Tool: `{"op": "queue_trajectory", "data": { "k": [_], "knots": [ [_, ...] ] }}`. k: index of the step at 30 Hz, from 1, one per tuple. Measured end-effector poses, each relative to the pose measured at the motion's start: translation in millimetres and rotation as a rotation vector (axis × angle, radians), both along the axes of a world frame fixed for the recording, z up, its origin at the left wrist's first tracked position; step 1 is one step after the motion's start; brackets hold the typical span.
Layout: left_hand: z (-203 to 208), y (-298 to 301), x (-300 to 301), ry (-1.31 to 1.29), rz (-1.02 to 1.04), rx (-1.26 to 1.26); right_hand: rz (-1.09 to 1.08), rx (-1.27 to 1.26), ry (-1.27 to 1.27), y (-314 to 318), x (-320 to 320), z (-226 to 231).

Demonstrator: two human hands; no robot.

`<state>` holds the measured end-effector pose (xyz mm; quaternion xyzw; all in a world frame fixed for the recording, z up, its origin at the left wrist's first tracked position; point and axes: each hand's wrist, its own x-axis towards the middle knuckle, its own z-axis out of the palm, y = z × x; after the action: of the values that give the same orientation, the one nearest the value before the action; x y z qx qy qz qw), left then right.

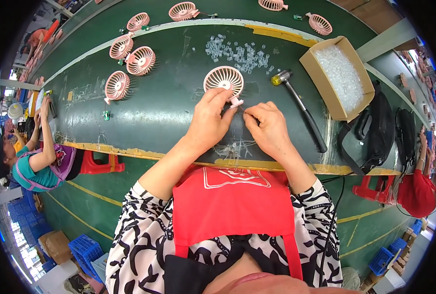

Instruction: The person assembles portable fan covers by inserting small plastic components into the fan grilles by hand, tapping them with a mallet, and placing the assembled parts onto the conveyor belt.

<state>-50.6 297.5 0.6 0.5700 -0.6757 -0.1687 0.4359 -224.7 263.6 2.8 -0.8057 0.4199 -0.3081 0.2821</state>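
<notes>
A round pink fan housing (223,78) with radial slots lies on the green bench in front of me. My left hand (209,119) is closed on it, thumb and fingers around its short pink neck. Close by on the right, my right hand (268,126) pinches a thin wire that comes from that neck; its end is hidden in the fingers. Just beyond the housing, small clear plastic pieces (247,59) lie scattered. To the right of them rests a hammer (301,105) with a yellow-tipped head and black grip, touched by neither hand.
A cardboard box (320,90) of clear pieces stands at right, with a black bag (374,130) beside it. Several pink fan housings (140,61) lie at left, near a small green circuit board (106,115). Co-workers sit at left (41,161) and right (418,193).
</notes>
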Motion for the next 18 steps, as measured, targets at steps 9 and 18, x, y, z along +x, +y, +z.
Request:
{"op": "queue_trajectory", "data": {
  "k": [9,18],
  "knots": [
    [3.2,-6.9,-1.5,0.104,0.060,0.070,0.034,0.126,-0.130,-2.7,5.4,8.4],
    [6.1,-8.9,4.5,0.050,0.071,0.016,0.003,0.563,-0.386,-5.2,8.7,7.0]
  ]
}}
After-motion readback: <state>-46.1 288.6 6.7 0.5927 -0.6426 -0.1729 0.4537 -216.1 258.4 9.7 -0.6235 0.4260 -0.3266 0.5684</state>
